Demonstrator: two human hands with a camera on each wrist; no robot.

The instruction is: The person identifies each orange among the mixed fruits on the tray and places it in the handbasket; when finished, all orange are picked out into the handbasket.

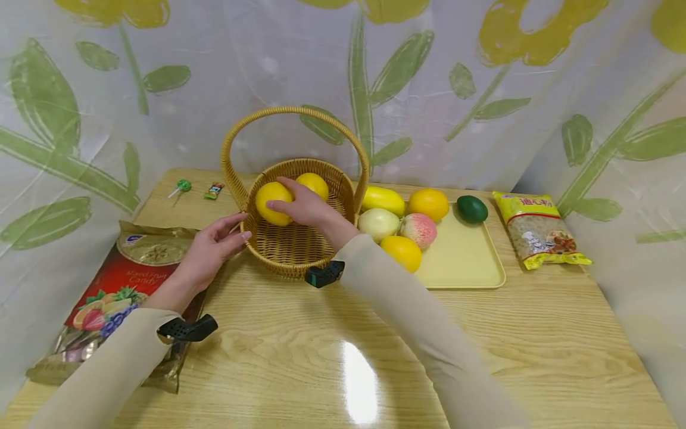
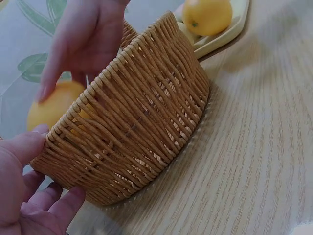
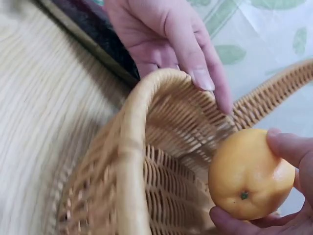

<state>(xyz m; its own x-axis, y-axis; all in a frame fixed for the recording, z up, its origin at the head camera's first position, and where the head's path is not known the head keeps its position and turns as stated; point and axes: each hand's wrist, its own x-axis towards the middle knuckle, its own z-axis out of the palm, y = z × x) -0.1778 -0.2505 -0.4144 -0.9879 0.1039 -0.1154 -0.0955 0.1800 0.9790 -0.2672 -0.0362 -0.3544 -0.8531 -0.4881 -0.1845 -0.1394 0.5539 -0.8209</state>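
A round wicker basket [image 1: 292, 253] with a tall hooped handle stands on the table. My right hand [image 1: 305, 204] reaches into its left side and grips an orange [image 1: 274, 204] between thumb and fingers. In the right wrist view this orange [image 3: 250, 174] shows a small green stem mark and is held at about rim height. Another orange [image 1: 312, 186] lies in the basket behind my right hand. My left hand [image 1: 217, 241] holds the basket's left rim, thumb at the top edge and fingers against the outer wall, as the left wrist view shows.
Right of the basket, a yellow tray [image 1: 466, 262] bears several fruits, among them a peach [image 1: 418, 230] and an orange [image 1: 429, 204]. A bag of grains [image 1: 541, 229] lies farther right. On the left are a candy bag [image 1: 128, 268], a green lollipop [image 1: 183, 185] and a small wrapped sweet [image 1: 214, 190].
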